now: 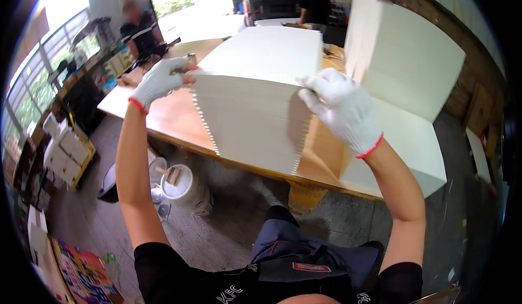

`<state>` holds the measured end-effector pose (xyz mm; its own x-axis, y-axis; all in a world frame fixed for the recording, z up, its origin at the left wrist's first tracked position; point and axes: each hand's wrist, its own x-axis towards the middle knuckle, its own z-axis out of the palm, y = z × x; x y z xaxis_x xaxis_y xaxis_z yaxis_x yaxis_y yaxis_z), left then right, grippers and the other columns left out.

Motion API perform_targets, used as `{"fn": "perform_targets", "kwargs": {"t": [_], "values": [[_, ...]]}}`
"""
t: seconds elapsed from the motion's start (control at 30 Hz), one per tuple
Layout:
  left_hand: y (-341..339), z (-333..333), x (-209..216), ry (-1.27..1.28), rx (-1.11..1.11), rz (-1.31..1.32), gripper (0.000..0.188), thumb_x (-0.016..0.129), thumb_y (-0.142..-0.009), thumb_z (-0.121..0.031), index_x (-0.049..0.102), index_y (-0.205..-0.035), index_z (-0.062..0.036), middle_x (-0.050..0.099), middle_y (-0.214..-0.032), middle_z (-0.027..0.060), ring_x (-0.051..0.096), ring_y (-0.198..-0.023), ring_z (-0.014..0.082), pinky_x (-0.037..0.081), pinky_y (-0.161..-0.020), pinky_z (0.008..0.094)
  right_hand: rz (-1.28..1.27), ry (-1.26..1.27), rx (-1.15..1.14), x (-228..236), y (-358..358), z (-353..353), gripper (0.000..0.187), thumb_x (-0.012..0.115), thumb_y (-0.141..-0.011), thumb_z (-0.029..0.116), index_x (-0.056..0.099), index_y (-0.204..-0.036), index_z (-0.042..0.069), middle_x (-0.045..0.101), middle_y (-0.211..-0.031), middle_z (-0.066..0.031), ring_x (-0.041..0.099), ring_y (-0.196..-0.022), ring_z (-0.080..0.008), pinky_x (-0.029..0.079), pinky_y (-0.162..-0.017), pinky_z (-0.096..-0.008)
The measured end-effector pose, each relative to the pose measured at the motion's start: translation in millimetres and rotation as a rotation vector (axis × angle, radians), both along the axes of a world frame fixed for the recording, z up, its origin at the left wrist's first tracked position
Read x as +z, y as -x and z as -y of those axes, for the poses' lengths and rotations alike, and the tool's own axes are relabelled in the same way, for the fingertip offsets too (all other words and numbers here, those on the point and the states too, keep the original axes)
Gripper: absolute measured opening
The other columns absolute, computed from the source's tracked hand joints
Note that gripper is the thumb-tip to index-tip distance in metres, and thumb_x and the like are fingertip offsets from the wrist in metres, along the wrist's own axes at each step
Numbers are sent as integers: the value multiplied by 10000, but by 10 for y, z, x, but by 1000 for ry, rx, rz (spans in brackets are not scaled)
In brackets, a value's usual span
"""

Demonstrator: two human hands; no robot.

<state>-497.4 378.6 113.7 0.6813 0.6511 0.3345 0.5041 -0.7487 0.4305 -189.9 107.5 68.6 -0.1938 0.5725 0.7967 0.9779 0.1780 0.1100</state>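
Note:
A tall stack of white sheets [247, 122] stands on the table in front of me, its layered near side in shade and its bright top [266, 51] stretching away. My left hand [163, 81], in a white glove with bare fingertips, is closed at the near left top corner, with thumb and fingers about the sheet edge. At the near right top corner, my gloved right hand [342, 105] pinches the edge of the top sheet. How many sheets are between the fingers is hidden.
The wooden table [171, 116] carries large folded white boards [413, 59] on the right. Below its front edge stands a white bucket [187, 190] with a brush on it. One person [141, 32] is at the far left; another [316, 5] stands at the back.

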Motion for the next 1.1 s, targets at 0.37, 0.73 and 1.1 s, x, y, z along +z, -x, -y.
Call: {"fn": "perform_targets", "kwargs": {"t": [0.37,0.73,1.1], "values": [[-1490,2401,-1895,-242,-748,470,519,508,-1053,-361,488,-1477,-61,617,-1208,83,653,-1059,263,501,-991,360,-50,-29,-516,-1213,-1268,1696,432,699,-901,321,638,-1269,104,644,-1253,-137,628,-1125,-322,499,-963,-419],[-3744,2132,-3238,1711,-104,874,655,172,-1036,-482,378,-1547,-128,431,-1561,140,438,-1400,395,396,-1121,590,-1797,-283,-284,-1862,-2467,3124,748,606,-921,580,568,-1400,6,546,-1449,-141,479,-1343,-249,351,-1112,-351],[-3603,2592,-3145,1600,-125,962,564,230,-1071,-405,391,-1533,-126,454,-1538,118,495,-1347,362,466,-1083,511,-1742,-394,-487,-1876,-2598,3143,643,629,-895,484,631,-1352,32,637,-1314,-127,552,-1216,-223,382,-1052,-330]]}}
